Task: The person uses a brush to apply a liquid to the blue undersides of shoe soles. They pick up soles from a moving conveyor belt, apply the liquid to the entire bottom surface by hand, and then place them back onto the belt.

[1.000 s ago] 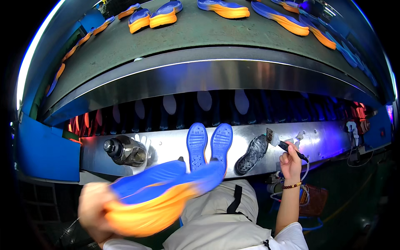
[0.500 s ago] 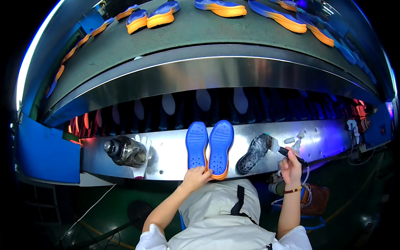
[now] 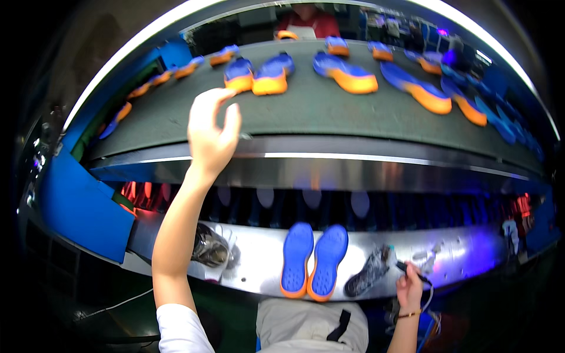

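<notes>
My left hand (image 3: 215,126) is raised over the green conveyor belt (image 3: 288,120). Its fingers are apart and hold nothing; the tips reach toward a pair of blue-and-orange shoe soles, a left sole (image 3: 239,75) and a right sole (image 3: 271,75). Whether they touch is blurred. Low on the right, my right hand (image 3: 410,287) grips a brush (image 3: 402,266) with a black handle and a thin tube. The brush head is beside a dark, white-smeared sole (image 3: 368,274) on the metal shelf (image 3: 259,273). Two more soles, a left one (image 3: 298,253) and a right one (image 3: 329,256), lie blue side up before me.
More blue-and-orange soles (image 3: 347,79) line the belt. A steel edge (image 3: 353,166) runs between belt and shelf. On the shelf's left stands a clear container with a dark top (image 3: 209,247); small white pieces (image 3: 426,254) lie right. Across the belt is a person in red (image 3: 326,25).
My left hand has left the pair of soles on the shelf and moved up and left over the belt. The view has tilted upward. My right hand still holds the brush.
</notes>
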The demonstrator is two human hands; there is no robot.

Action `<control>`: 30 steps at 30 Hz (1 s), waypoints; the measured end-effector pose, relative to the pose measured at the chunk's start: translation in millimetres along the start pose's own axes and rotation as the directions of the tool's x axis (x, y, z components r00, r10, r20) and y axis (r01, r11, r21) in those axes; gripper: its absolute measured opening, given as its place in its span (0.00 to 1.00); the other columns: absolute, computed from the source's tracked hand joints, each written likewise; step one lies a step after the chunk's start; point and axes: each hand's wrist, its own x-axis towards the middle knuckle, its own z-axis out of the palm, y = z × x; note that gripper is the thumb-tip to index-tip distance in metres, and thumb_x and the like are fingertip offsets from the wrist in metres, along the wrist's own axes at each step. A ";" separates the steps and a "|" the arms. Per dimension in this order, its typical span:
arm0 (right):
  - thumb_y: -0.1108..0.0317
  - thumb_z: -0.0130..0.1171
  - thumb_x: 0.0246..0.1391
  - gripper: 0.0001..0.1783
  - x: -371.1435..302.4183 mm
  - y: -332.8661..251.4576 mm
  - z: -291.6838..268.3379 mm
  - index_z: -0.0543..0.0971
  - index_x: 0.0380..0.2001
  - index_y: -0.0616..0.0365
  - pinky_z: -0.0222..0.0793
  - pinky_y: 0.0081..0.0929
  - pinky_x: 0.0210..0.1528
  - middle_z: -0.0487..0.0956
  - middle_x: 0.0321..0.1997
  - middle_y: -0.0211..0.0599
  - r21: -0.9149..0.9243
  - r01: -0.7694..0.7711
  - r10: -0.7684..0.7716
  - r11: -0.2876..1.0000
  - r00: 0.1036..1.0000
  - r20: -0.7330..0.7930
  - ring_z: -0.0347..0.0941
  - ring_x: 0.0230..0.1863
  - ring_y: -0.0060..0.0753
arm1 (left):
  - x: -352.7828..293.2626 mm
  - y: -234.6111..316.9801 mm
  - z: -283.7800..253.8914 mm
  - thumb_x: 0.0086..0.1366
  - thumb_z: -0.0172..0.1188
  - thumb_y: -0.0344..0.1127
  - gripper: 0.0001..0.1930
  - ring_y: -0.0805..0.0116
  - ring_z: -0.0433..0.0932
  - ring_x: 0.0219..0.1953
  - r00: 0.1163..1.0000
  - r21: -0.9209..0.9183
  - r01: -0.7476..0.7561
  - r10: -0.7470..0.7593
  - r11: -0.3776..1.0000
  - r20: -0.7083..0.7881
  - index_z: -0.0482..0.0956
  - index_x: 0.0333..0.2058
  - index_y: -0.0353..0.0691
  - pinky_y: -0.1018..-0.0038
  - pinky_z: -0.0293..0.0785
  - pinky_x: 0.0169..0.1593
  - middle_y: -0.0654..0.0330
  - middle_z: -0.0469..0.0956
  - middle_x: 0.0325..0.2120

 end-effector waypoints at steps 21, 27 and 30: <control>0.74 0.57 0.48 0.08 11.3 -14.5 6.9 0.77 0.34 0.63 0.58 0.13 0.17 0.74 0.22 0.28 0.117 -0.011 0.016 0.993 0.999 -0.047 0.65 0.15 0.18 | 71.5 -55.1 136.5 0.55 0.59 0.48 0.18 0.62 0.78 0.34 0.579 -0.015 0.249 -0.137 0.968 0.804 0.80 0.33 0.36 0.70 0.71 0.41 0.52 0.80 0.27; 0.74 0.56 0.49 0.08 16.2 -4.6 -5.3 0.77 0.34 0.63 0.57 0.15 0.19 0.74 0.24 0.28 0.109 -0.047 0.044 0.993 0.999 0.024 0.63 0.17 0.18 | 86.4 40.8 206.6 0.56 0.59 0.42 0.15 0.64 0.77 0.34 0.573 -0.151 0.034 0.104 0.988 0.813 0.79 0.34 0.36 0.71 0.70 0.40 0.52 0.79 0.28; 0.73 0.58 0.48 0.10 6.2 -6.3 1.3 0.77 0.36 0.64 0.56 0.14 0.18 0.71 0.22 0.26 0.092 -0.059 0.060 0.994 0.998 -0.004 0.64 0.17 0.17 | 85.5 85.6 238.0 0.57 0.57 0.39 0.16 0.58 0.77 0.39 0.578 -0.351 0.160 0.201 0.923 0.791 0.76 0.40 0.36 0.69 0.70 0.43 0.50 0.78 0.34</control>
